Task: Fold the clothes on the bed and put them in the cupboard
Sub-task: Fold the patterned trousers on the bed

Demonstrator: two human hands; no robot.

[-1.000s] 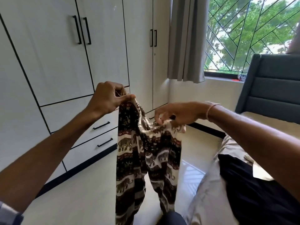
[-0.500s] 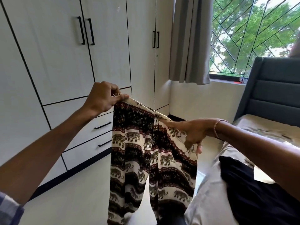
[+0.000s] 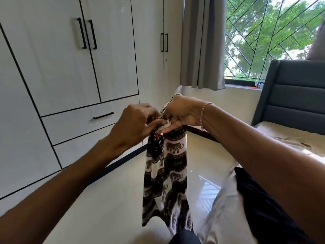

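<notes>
Hands and cloth: the left hand (image 3: 133,124) and the right hand (image 3: 181,113) are working side by side, almost touching. Both are pinching the bunched waistband (image 3: 165,126) of the elephant-print trousers (image 3: 168,161) with curled fingers and thumbs.

Where it is: the trousers are hanging in the air from that grip, over the floor (image 3: 114,199) between the cupboard (image 3: 61,67) and the bed (image 3: 290,138). The legs are dangling in one narrow column, and the hems are dropping out of view at the bottom edge.

Step, as I am reading it: the person is halving the trousers lengthwise, one leg onto the other.

Doing it well:
- The two waistband ends are wanting matching edge to edge before one hand takes both.
- The freed hand is best running down the legs to line up the seams, since the lower cloth is looking twisted.
- Thin, slippery fabric; I am expecting it to slide, so a firm pinch is helping.
- Laying it on the bare sheet beside the black garment (image 3: 260,208) is making the cross folds easier than folding in the air.

The cupboard doors are shut and are needing a free hand later.
</notes>
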